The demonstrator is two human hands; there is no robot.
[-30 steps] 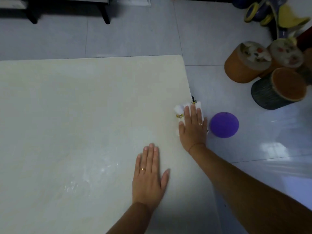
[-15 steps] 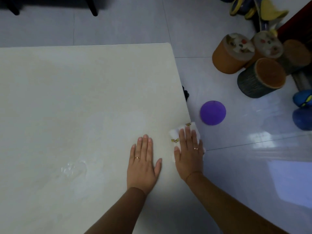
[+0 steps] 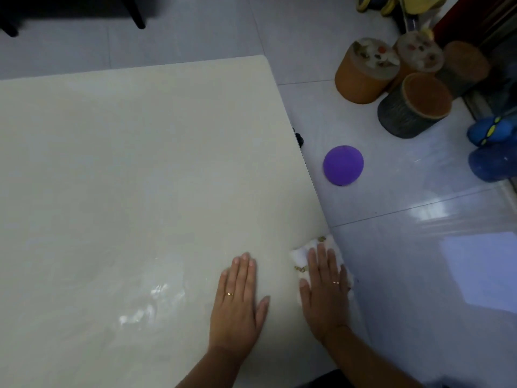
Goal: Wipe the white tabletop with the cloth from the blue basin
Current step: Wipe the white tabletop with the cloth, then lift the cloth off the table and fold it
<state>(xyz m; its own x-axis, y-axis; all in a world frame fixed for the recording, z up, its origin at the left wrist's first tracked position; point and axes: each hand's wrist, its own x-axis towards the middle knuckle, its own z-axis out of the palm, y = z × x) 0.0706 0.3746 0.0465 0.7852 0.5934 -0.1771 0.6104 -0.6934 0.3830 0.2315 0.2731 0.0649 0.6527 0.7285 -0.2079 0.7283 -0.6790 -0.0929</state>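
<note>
The white tabletop (image 3: 134, 175) fills the left and centre of the head view, with a wet shine near its front. A white cloth (image 3: 300, 254) with small gold marks lies at the table's right edge, partly over the rim. My right hand (image 3: 326, 292) presses flat on the cloth, fingers together and pointing away from me. My left hand (image 3: 237, 301) rests flat on the bare tabletop just left of it, fingers extended, holding nothing. The blue basin is out of view.
On the tiled floor to the right lie a purple round lid (image 3: 343, 165), an orange cylindrical stool (image 3: 363, 74), a dark grey stool (image 3: 414, 107) and blue objects (image 3: 495, 152). A small black thing (image 3: 300, 139) sticks out at the table's right edge.
My right hand has slid the cloth along the table's right edge toward me. My left hand has stayed flat on the tabletop beside it.
</note>
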